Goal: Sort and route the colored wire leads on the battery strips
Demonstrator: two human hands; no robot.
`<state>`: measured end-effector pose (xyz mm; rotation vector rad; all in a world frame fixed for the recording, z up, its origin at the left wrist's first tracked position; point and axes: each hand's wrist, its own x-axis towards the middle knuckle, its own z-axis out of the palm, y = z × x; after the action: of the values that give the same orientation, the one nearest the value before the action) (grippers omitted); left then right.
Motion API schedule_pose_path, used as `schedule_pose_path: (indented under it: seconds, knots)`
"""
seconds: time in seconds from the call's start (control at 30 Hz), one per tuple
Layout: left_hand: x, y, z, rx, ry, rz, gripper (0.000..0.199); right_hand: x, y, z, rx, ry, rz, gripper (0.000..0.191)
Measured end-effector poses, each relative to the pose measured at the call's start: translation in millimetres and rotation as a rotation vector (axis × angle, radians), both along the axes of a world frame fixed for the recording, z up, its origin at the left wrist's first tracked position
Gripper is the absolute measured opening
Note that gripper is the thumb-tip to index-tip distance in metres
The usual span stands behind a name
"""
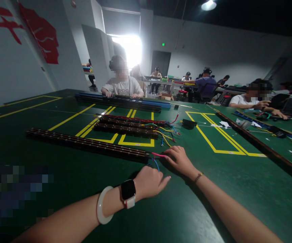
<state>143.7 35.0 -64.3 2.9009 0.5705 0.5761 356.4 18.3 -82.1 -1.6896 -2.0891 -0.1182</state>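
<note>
A long dark bar with copper-coloured strips (87, 143) lies across the green table (181, 216). From its right end come a red wire (158, 155) and a blue wire (156, 164). My right hand (180, 160) has its fingers closed on the red wire. Just below the bar's end, my left hand (149, 182) is by the blue wire, its thumb pointing right; its other fingers are curled out of sight. A watch (128, 190) and a pale bangle (102, 205) are on my left wrist.
Shorter dark bars (128, 126) with coloured wires lie behind, near a small black block (189, 124). Another long bar (260, 143) crosses the right side. People sit across the table (122, 82) and at the right (247, 99).
</note>
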Motion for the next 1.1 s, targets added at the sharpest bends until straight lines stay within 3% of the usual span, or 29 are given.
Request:
schedule_pose_path:
  seconds: [0.1,0.2,0.3,0.4,0.53,0.7,0.87,1.0,1.1]
  knots:
    - [0.7,-9.5,-4.7,0.194,0.0,-0.323,0.047,-12.8,1.8,12.3,0.008,0.032,-0.014,0.035]
    - [0.8,-12.3,-9.8,0.261,-0.093,-0.539,0.04,-38.2,10.7,27.9,-0.051,0.018,-0.016,0.042]
    - [-0.2,-11.6,-13.4,0.277,-0.183,-0.624,0.037,-70.3,23.7,39.1,-0.154,-0.071,-0.032,0.049]
    - [-1.8,-10.1,-14.3,0.258,-0.205,-0.667,0.035,-95.8,36.3,41.8,-0.243,-0.167,-0.09,0.043]
    - [-3.2,-8.4,-14.2,0.194,-0.205,-0.675,0.033,-102.8,47.3,38.8,-0.262,-0.215,-0.14,0.034]
    - [-4.0,-8.4,-13.7,0.119,-0.161,-0.699,0.034,-61.9,49.4,45.9,-0.208,-0.2,-0.178,0.038]
    - [-2.9,-9.5,-12.0,0.093,-0.113,-0.688,0.035,17.6,37.8,54.6,-0.224,-0.104,-0.258,0.04]
    - [-0.7,-8.4,-13.6,0.119,-0.084,-0.695,0.035,85.0,25.9,43.2,-0.291,-0.078,-0.325,0.045]
    - [1.3,-8.8,-17.4,0.136,-0.059,-0.687,0.036,119.6,28.0,41.2,-0.368,-0.039,-0.305,0.046]
